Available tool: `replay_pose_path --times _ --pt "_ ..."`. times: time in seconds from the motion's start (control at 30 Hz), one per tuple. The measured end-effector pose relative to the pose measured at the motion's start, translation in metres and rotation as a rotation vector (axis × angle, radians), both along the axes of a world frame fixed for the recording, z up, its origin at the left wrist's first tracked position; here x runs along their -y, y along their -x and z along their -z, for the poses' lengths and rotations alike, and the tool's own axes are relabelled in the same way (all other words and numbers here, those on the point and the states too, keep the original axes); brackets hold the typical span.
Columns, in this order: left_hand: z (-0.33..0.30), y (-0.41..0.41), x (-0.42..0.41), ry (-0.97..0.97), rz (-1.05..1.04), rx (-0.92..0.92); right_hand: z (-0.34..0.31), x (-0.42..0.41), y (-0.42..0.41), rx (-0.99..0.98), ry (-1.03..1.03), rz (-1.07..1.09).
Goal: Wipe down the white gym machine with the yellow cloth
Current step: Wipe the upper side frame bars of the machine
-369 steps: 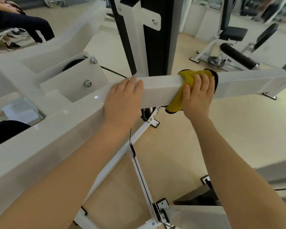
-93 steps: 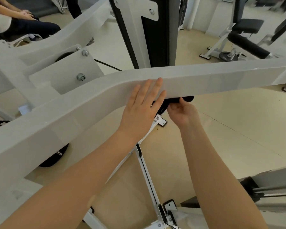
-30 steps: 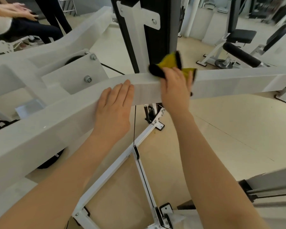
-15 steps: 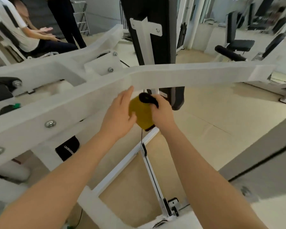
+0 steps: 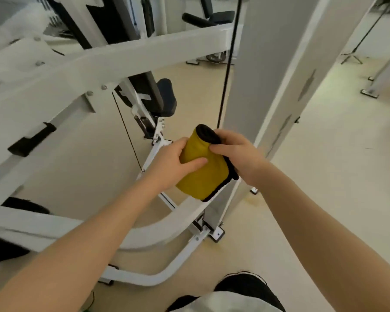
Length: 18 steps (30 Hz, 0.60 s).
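Yellow cloth (image 5: 203,170), trimmed in black along its edges, is held up in the air between both hands, in front of the white gym machine (image 5: 113,57) and touching none of its bars. The left hand (image 5: 175,159) grasps the cloth from its left side, the thumb laid across the yellow face and the fingers curled behind it. The right hand (image 5: 236,152) grips the upper right part, its fingers closed over a bunched black roll at the top of the cloth, and the black-edged lower corner hangs down below that wrist. A long white beam of the machine runs across the upper left, with two bolts (image 5: 96,90) near where a brace meets it. Below the hands a curved white tube (image 5: 167,224) sweeps along the beige floor (image 5: 324,176) toward a base plate (image 5: 216,236). A black cable (image 5: 226,64) drops straight down beside a tall pale upright post (image 5: 268,64), which stands just right of the hands. Behind the cloth sits a dark padded seat (image 5: 167,97); the left edge of the view is blurred, so the dark shapes there may be pads or brackets. At the bottom, a dark shoe (image 5: 245,287) shows on the floor.
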State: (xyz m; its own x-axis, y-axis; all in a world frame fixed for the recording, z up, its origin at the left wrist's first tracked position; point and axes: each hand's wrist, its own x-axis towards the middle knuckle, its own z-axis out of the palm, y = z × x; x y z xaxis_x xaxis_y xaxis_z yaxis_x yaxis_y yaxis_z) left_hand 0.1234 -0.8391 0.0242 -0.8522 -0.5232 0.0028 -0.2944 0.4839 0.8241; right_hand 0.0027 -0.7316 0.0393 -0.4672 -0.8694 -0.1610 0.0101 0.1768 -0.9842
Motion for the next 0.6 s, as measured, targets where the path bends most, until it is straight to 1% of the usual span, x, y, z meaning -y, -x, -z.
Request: replay_pose_path --times 0.13,0.27,0.37,0.43,0.53,0.6 --pt "-0.004 0.043 -0.042 -0.075 0.169 0.042 0.003 -0.048 0.033 -0.005 0.011 0.156" --pt "0.006 0.101 -0.090 -0.140 0.325 0.129 0.014 -0.108 0.089 0.009 -0.068 0.233" --pt "0.019 0.156 -0.130 -0.182 0.399 0.168 0.032 -0.163 0.140 0.016 -0.129 0.329" --pt "0.029 0.197 -0.158 -0.190 0.464 0.233 0.046 -0.198 0.178 0.018 -0.178 0.381" --pt "0.040 0.261 -0.200 -0.249 0.475 0.290 0.062 -0.243 0.234 -0.009 -0.246 0.425" --pt "0.046 0.304 -0.226 -0.324 0.437 0.317 0.069 -0.269 0.271 -0.095 -0.275 0.455"
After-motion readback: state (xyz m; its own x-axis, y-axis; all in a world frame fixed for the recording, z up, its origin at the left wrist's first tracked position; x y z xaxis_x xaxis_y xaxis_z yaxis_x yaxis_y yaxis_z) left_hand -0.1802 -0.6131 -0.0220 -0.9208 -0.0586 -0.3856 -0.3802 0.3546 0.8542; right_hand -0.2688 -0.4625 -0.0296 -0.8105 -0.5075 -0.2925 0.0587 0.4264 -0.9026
